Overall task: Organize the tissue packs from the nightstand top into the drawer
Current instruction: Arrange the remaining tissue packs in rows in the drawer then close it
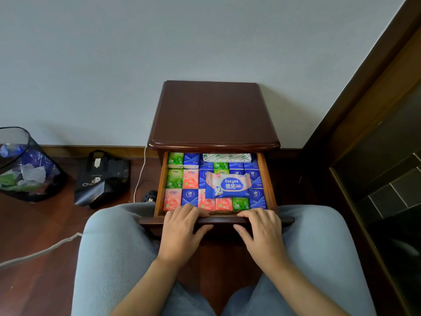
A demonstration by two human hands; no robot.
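L hand (182,229), R hand (262,231), on drawer (265,176) front

Soft, even daylight fills the scene, dim rather than bright. The dark glossy wooden nightstand top (214,112) carries a faint pale sheen along its front edge. Below it, the floor falls into deep shadow. Left and right of it, straight lines bow from wide-angle distortion. Edges look slightly soft throughout.
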